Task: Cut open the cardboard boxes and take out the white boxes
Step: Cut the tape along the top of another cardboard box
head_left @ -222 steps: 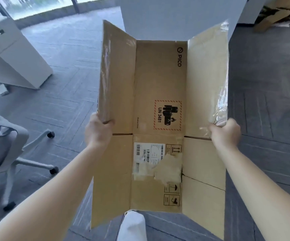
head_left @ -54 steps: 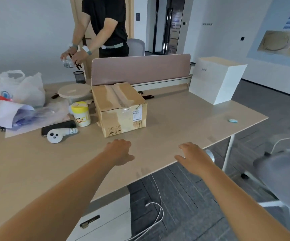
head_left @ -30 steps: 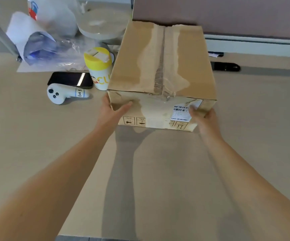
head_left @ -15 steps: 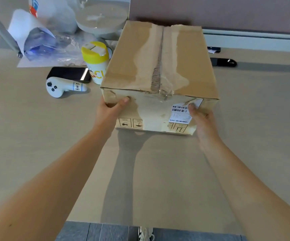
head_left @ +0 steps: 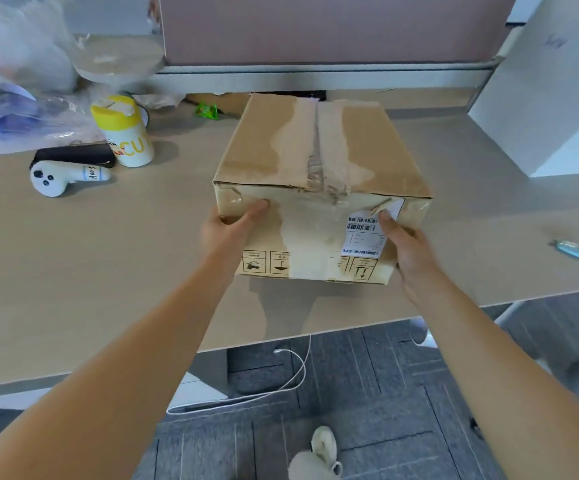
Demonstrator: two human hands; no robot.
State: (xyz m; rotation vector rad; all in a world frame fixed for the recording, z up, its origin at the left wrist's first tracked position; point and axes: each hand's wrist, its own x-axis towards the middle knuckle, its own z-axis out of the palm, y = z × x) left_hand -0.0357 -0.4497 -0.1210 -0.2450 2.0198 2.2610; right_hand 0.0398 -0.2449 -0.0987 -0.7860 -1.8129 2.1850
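Observation:
A taped, closed cardboard box [head_left: 319, 157] sits on the beige desk [head_left: 90, 271], near its front edge. Worn tape runs along its top seam and a barcode label is stuck on its near face. My left hand [head_left: 227, 232] grips the box's near left corner, thumb on the front face. My right hand [head_left: 406, 242] grips the near right corner, thumb on the label. A large white box [head_left: 551, 95] stands at the back right of the desk. No cutting tool is in either hand.
Left of the box lie a white controller [head_left: 63, 176], a dark phone [head_left: 73, 155], a yellow-lidded cup [head_left: 123, 131] and plastic bags [head_left: 21, 64]. A small blue object [head_left: 572, 249] lies at the right. A pink divider [head_left: 333, 29] stands behind. A cable [head_left: 291, 375] trails on the floor.
Both hands have pulled the cardboard box toward me and to the right, away from the cup and controller. The grip on its near corners is the same.

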